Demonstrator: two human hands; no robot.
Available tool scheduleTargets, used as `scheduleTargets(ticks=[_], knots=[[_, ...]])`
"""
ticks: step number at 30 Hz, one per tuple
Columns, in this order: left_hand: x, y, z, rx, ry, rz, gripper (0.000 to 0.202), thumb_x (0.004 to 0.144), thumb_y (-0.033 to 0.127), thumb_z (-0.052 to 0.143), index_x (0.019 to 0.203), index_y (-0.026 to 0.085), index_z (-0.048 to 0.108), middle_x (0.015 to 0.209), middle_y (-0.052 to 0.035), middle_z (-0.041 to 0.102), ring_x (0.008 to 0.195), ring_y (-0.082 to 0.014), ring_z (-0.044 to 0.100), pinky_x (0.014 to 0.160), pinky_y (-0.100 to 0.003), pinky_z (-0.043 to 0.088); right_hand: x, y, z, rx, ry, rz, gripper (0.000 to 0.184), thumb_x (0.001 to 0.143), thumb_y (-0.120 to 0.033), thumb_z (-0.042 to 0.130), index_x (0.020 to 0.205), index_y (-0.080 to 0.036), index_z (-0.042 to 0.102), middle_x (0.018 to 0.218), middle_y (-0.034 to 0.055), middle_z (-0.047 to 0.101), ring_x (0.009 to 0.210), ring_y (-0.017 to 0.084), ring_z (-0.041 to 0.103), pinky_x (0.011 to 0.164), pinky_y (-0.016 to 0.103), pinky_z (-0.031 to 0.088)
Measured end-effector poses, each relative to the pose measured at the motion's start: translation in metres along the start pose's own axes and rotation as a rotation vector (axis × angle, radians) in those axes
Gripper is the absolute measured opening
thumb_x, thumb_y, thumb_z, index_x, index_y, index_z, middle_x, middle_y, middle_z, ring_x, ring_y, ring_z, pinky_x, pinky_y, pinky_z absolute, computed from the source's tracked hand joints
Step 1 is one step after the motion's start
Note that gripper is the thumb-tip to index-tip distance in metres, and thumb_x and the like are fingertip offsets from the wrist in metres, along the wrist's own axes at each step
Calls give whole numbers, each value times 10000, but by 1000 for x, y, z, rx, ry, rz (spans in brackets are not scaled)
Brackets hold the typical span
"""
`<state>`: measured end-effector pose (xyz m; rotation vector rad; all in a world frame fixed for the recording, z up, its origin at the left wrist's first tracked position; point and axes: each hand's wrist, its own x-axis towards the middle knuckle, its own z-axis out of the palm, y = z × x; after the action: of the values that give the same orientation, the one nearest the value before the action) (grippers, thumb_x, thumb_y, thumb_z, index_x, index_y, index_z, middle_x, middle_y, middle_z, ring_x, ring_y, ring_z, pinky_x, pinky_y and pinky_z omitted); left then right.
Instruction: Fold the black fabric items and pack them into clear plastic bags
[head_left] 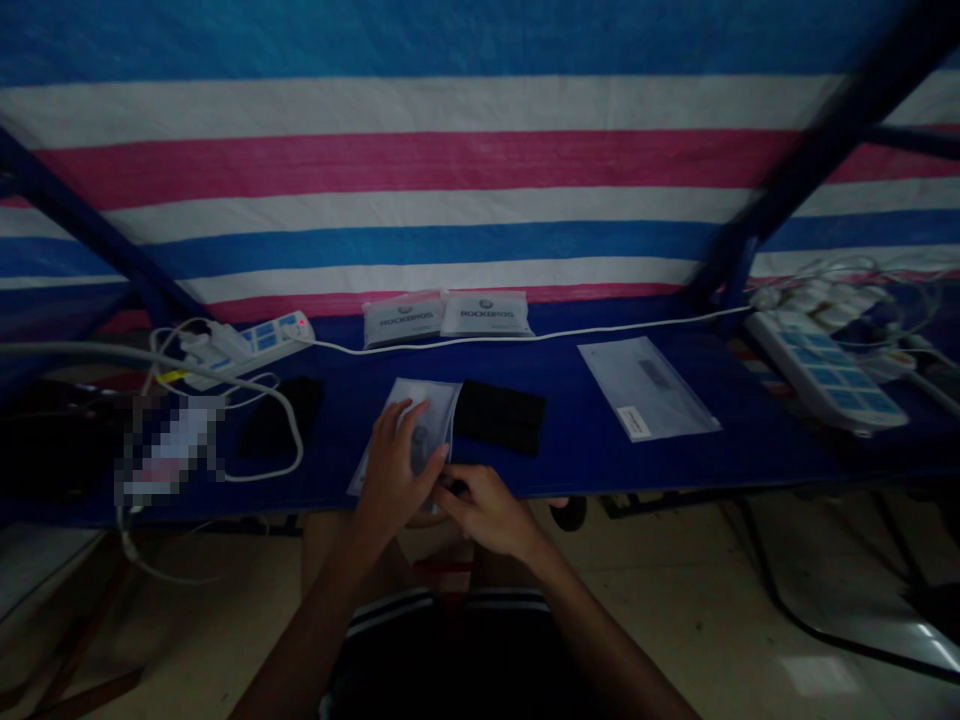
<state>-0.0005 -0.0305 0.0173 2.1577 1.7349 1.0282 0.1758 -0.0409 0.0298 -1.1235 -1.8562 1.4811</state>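
Observation:
My left hand (394,462) lies over a clear plastic zip pouch (444,400) on the blue table, its fingers spread and its thumb reaching to the pouch's right edge. Beside that thumb, my right hand (484,508) is closed at the table's front edge. Something small and dark shows at its fingertips, too dim to name. A folded black cloth (501,418) lies against the pouch's right side. Farther right lies a second clear zip pouch (652,385) with a white label, flat on the table.
Two packed ROCKBROS pouches (486,314) lie at the back by the striped sheet. A white cable (600,332) crosses the table between a left power strip (274,340) and a right power strip (825,370). A dark cloth item (281,415) lies left, near a looped cable.

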Motion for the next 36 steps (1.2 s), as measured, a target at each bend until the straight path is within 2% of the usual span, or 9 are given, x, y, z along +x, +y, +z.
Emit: scheduleTargets(ticks=[6, 9, 12, 15, 17, 19, 25, 32, 36], knots=[[-5, -25, 19, 52, -68, -5, 388, 994, 288, 529, 1371, 243, 606, 1524, -145, 538, 1496, -358, 434, 1229, -643, 342, -4, 0, -11, -158, 24, -24, 248, 985, -291, 608, 1117, -185, 790, 750, 17, 740, 623, 146, 639, 583, 246, 426], [-6, -22, 18, 150, -92, -15, 412, 966, 249, 543, 1372, 237, 616, 1541, -148, 526, 1527, -399, 392, 1238, -698, 282, -4, -6, -27, -320, 299, -44, 284, 997, -316, 577, 1159, -206, 781, 692, 7, 697, 605, 163, 634, 628, 281, 476], [-5, -13, 19, 239, -109, -28, 489, 926, 230, 583, 1415, 233, 586, 1581, -167, 486, 1552, -456, 333, 1224, -748, 255, 2, -7, -46, -500, 513, -183, 323, 1004, -278, 534, 1247, -194, 729, 981, 87, 760, 911, 227, 719, 870, 362, 565], [-2, -6, 22, 280, -100, -54, 538, 898, 238, 635, 1429, 256, 552, 1604, -162, 468, 1551, -481, 319, 1213, -784, 232, 9, 3, -61, -676, 386, -318, 357, 1005, -268, 552, 1330, -213, 689, 1441, 131, 644, 1368, 278, 576, 1180, 476, 443], [-1, -4, 24, 290, -94, -69, 528, 894, 254, 658, 1411, 249, 550, 1600, -167, 471, 1544, -491, 324, 1208, -797, 225, 10, 12, -66, -774, 272, -312, 400, 1008, -292, 575, 1394, -228, 658, 1593, 123, 522, 1499, 295, 451, 1250, 527, 356], [1, -4, 25, 297, -91, -77, 497, 910, 276, 658, 1394, 234, 554, 1592, -177, 476, 1538, -500, 329, 1199, -806, 229, 8, 18, -68, -841, 248, -249, 466, 1018, -334, 578, 1474, -240, 602, 1649, 131, 451, 1528, 314, 411, 1243, 554, 358], [8, -2, 28, 302, -26, -97, 429, 934, 288, 654, 1357, 261, 590, 1549, -165, 506, 1515, -501, 356, 1160, -841, 254, -4, 11, -69, -977, 357, -94, 534, 1038, -475, 529, 1533, -277, 551, 1553, 182, 524, 1391, 412, 506, 1067, 628, 489], [19, -3, 31, 332, -50, -93, 476, 957, 314, 641, 1432, 287, 616, 1562, -172, 498, 1516, -517, 350, 1138, -868, 242, -11, 4, -83, -974, 311, -85, 455, 1042, -275, 487, 1478, -222, 609, 1296, 178, 623, 1162, 336, 619, 1015, 524, 547], [20, -7, 33, 297, -31, -58, 463, 964, 325, 644, 1427, 309, 624, 1554, -137, 528, 1524, -444, 384, 1205, -793, 237, -11, 17, -90, -926, 283, -204, 437, 992, -322, 615, 1425, -279, 656, 1455, 160, 543, 1358, 383, 509, 1109, 613, 476]])
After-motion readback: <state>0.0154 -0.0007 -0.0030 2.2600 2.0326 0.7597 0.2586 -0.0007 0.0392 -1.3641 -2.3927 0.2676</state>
